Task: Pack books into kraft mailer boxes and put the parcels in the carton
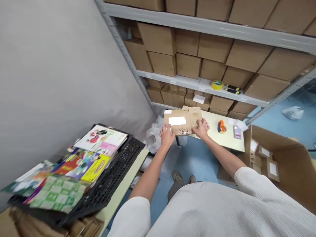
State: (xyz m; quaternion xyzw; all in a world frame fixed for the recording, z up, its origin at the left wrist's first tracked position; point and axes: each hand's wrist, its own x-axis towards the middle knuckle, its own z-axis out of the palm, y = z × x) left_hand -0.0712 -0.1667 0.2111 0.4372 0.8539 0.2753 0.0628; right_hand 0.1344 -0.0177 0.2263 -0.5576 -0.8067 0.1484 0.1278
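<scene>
A flat cardboard box (pixel 176 129) with a blank white label, dark handwriting and strips of shiny tape is held over the left end of the pale table (pixel 230 141). My left hand (pixel 167 135) grips its near left edge, fingers on top beside the label. On the right side my right hand (pixel 201 128) holds the box's taped part, fingers bent over the cardboard; the thumb side is partly hidden. Another piece of cardboard (pixel 185 107) shows behind the box. To the right on the table lie an orange tape dispenser (pixel 221 126) and a small purple-grey item (pixel 237 132).
Metal shelving (pixel 187 20) full of cartons rises ahead, with a yellow tape roll (pixel 217 85) and cutters (pixel 232 89) on it. A large open carton (pixel 291 158) at right holds labelled parcels. At left, a black crate (pixel 111 171) holds colourful books (pixel 96 164).
</scene>
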